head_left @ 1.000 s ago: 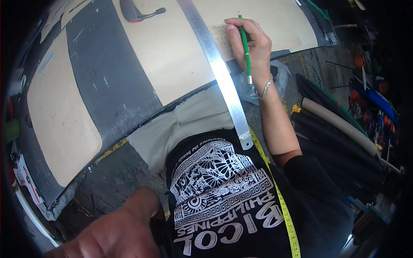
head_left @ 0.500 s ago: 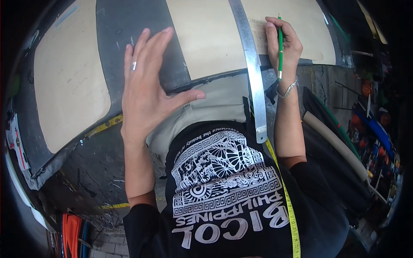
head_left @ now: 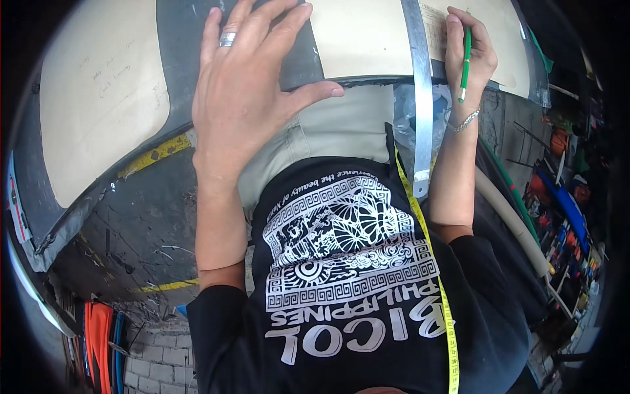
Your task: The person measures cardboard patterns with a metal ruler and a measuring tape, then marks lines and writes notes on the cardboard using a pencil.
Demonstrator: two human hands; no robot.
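Note:
My right hand (head_left: 474,56) is closed around a green pencil (head_left: 466,65), its white-tipped end toward me. It rests on a cream paper sheet (head_left: 515,43) marked with fine pencilled lines; the pencil's writing point is hidden. Left of that hand a long steel ruler (head_left: 423,118) lies across the paper, its near end jutting past the table edge toward my body. My left hand (head_left: 246,85), a ring on one finger, is open with fingers spread and thumb out. It is over the dark tabletop (head_left: 180,79), between the middle cream sheet (head_left: 361,39) and the left one (head_left: 105,98), holding nothing.
A yellow tape measure (head_left: 441,282) hangs down my black shirt. To the right stand a long cardboard-coloured roll (head_left: 512,210) and a cluttered heap of tools and coloured items (head_left: 564,203). Orange strips (head_left: 98,341) stand at the lower left beside a brick floor (head_left: 157,358).
The view has shifted, so the table, ruler and both hands sit higher in the picture. My left hand looks larger and stays spread; the right still grips the pencil.

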